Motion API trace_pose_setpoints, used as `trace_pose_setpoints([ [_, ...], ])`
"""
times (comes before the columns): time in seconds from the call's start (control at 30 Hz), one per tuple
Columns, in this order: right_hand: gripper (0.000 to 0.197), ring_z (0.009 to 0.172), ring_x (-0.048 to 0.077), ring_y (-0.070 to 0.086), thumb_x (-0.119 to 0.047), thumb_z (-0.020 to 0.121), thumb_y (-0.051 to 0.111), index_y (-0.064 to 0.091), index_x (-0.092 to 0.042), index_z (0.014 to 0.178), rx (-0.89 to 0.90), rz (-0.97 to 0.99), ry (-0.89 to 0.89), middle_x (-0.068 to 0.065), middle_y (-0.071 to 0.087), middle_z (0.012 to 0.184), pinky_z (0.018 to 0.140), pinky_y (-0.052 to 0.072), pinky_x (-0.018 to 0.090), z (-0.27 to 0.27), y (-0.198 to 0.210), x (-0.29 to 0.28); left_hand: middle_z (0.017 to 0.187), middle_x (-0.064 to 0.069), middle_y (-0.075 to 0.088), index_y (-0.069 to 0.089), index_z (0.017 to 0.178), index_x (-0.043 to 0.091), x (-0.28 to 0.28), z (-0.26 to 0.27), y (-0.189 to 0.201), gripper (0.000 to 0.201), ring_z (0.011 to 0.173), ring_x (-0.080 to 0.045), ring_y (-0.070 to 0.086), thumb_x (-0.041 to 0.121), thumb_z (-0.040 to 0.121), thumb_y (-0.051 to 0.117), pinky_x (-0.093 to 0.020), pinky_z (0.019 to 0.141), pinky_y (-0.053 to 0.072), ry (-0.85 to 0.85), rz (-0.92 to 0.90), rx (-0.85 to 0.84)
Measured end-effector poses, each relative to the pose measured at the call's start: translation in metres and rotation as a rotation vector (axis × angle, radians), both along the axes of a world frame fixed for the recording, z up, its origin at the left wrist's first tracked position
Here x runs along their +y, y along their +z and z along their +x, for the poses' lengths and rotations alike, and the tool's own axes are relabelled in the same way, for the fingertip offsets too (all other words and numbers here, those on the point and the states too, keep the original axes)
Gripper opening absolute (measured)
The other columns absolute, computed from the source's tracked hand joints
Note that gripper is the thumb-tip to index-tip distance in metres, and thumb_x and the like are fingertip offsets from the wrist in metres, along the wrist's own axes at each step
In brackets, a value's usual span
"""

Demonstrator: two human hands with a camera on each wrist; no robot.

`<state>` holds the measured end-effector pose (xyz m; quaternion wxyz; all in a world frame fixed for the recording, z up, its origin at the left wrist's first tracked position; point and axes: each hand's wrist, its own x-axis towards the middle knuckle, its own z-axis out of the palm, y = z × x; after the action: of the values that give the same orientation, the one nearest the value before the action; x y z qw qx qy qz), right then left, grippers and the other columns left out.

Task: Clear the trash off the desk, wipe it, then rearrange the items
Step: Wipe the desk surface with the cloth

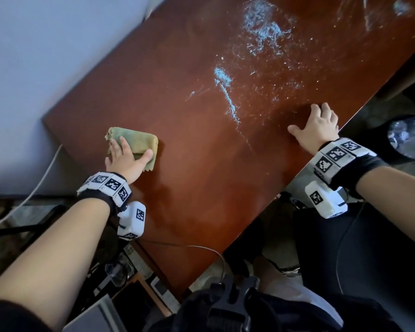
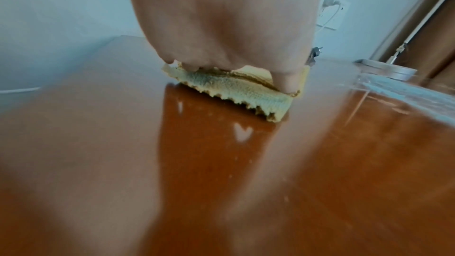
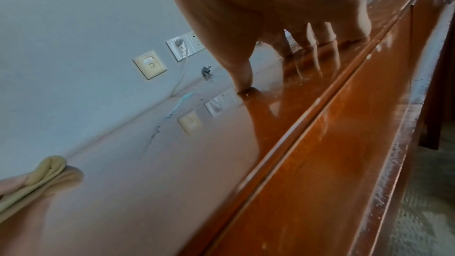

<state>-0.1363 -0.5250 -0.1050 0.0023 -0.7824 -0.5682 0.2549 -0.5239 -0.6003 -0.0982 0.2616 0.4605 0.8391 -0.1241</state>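
No word, number or brand can be read in any view; only black-and-white square code markers [image 1: 336, 153] stand on the left wristband [image 1: 104, 185] and the right wristband [image 1: 346, 149]

Glossy reddish-brown desk [image 1: 201, 188], folded yellow-green cloth [image 1: 139, 140] lying on it, pale bluish smears [image 1: 261, 32]

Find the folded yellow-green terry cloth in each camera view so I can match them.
Head: folded yellow-green terry cloth left of centre, under the left hand.
Left wrist: cloth at centre, beneath the hand.
Right wrist: cloth in the bottom-left corner.
Shared landmark: pale blue smeared residue on the reddish-brown wooden desk.
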Motion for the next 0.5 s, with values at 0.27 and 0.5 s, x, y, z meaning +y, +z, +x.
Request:
trace_pose_setpoints([
  [0.27,0.076,0.144,0.033,0.005,-0.042,0.095,0.048,0.008,-0.009,0.15,-0.073,-0.099,0.059,0.015,0.003,0.157,0.116,0.015,0.046,0.0,0.005,0.004,0.157,-0.012,-0.017,-0.011,0.15,0.011,0.061,0.008,0.005,0.094,0.147,-0.023,-0.008,0.059,0.09,0.043,-0.046,0.117,0.002,-0.272,-0.036,0.037],
  [0.5,0.073,0.144,0.036,0.0,-0.042,0.099,0.036,-0.001,-0.005,0.15,-0.148,-0.166,0.114,0.019,-0.005,0.156,0.115,0.013,0.047,-0.005,0.002,0.005,0.157,-0.012,-0.018,-0.011,0.15,0.012,0.12,0.043,0.005,0.095,0.147,-0.022,-0.008,0.059,0.09,0.044,-0.047,0.117,0.005,-0.416,-0.034,0.047],
])
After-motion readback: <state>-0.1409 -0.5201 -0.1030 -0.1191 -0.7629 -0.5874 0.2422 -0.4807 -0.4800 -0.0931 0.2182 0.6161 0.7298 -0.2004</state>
